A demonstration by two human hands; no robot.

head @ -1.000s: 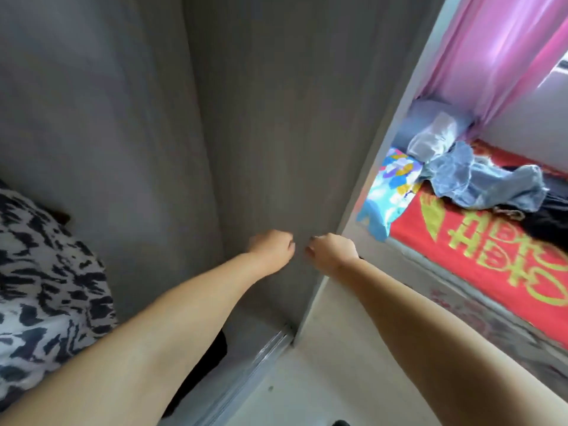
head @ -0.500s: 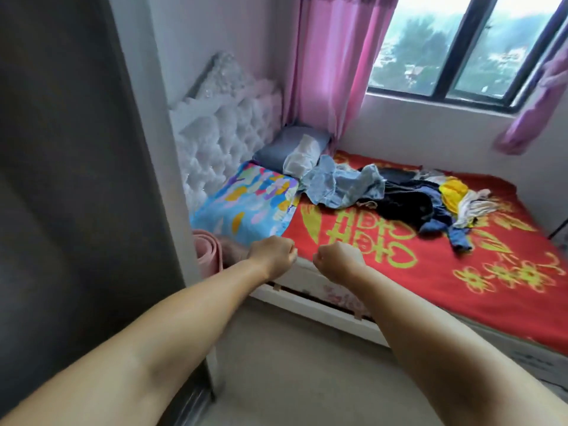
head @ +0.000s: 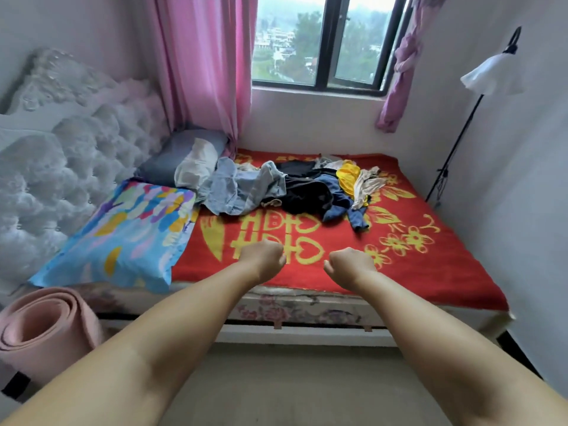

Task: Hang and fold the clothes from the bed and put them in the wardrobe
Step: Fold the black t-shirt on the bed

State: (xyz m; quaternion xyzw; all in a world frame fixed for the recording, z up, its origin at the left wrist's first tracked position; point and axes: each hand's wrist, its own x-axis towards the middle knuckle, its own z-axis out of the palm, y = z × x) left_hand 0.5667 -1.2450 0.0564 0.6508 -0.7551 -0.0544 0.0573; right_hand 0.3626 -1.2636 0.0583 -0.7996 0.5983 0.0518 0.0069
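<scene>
Red blanket (head: pixel 399 262) covers bed | clothes (head: pixel 295 189) heaped at its far side, near pillows (head: pixel 184 161) | left hand (head: pixel 262 259) and right hand (head: pixel 350 265) both fisted, holding nothing, above near edge

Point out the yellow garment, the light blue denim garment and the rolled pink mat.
yellow garment (head: pixel 348 176), head view, on its bunched middle.
light blue denim garment (head: pixel 242 189), head view, on its crumpled centre.
rolled pink mat (head: pixel 40 329), head view, on its spiral end.
</scene>
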